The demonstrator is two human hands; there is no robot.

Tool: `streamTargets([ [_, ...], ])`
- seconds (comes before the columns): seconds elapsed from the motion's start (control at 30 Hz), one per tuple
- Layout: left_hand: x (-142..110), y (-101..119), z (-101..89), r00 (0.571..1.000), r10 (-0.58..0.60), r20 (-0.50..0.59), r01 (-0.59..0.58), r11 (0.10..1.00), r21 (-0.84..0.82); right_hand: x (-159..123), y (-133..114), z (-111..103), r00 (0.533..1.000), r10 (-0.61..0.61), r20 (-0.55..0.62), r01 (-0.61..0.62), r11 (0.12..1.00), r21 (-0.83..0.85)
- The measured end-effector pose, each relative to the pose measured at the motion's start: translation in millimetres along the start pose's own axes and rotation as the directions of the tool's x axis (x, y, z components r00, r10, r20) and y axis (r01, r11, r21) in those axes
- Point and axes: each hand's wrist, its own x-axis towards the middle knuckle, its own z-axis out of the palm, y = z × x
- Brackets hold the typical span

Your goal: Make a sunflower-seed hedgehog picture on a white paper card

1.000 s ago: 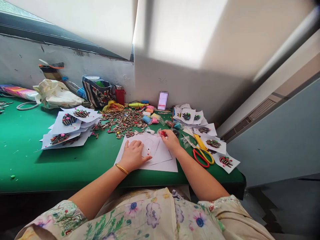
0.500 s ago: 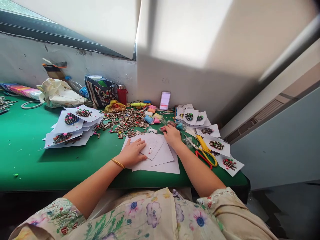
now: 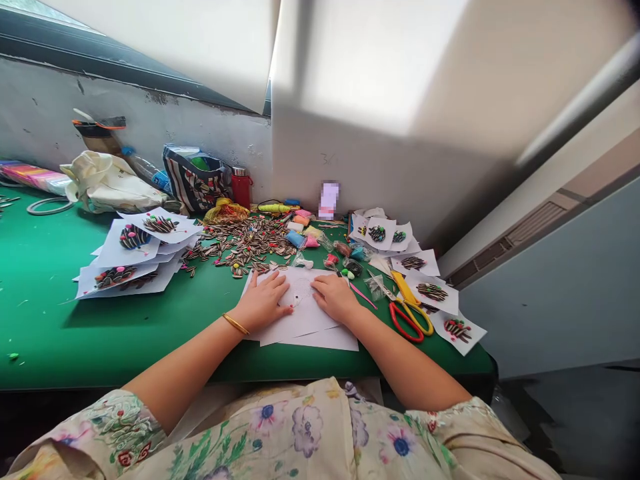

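A white card [image 3: 301, 303] with a faint outlined shape, a small dark dot and a red dot lies on larger sheets of white paper [image 3: 320, 341]. My left hand [image 3: 263, 301] rests flat on the card's left side, fingers spread, with nothing in it. On the right side, my right hand [image 3: 334, 297] lies with its fingers stretched out over the card's edge and holds nothing visible. Just beyond it are a red clay packet [image 3: 331, 260], a dark clay packet [image 3: 353, 268] and a thin pink tool [image 3: 363, 297]. Striped sunflower seeds [image 3: 250, 243] are heaped behind the papers.
Finished seed-covered cards stand in a stack [image 3: 135, 257] at left and lie spread [image 3: 433, 291] at right. Red-handled scissors [image 3: 406, 322] and yellow-handled scissors [image 3: 417, 310] lie near the right forearm. Bags [image 3: 117, 183] and a red bottle [image 3: 242, 189] line the wall.
My right hand has come back from the red clay packet to the card, uncovering the packet, the dark clay and the pink tool. My left hand stays on the card.
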Motion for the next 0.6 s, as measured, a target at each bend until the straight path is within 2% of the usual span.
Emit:
streamTargets([
  [0.2, 2, -16, -4.5, 1.0, -0.017, -0.007, 0.017, 0.999, -0.036, -2, -10, -7, 0.998, 0.061, 0.025, -0.06, 0.997, -0.047],
  [0.3, 1, -11, -2.2, 1.0, -0.012, 0.01, 0.013, 0.997, -0.078, -3, -13, -7, 0.997, 0.066, 0.039, -0.064, 0.996, -0.057],
  [0.43, 2, 2, 5.0, 1.0, -0.012, 0.008, 0.013, 0.998, -0.056, -3, -14, -6, 0.995, 0.075, 0.059, -0.072, 0.996, -0.061],
  [0.6, 6, 9, 12.8, 1.0, -0.012, -0.007, 0.012, 1.0, -0.025, 5, -7, -6, 0.999, 0.043, 0.014, -0.043, 0.998, -0.035],
])
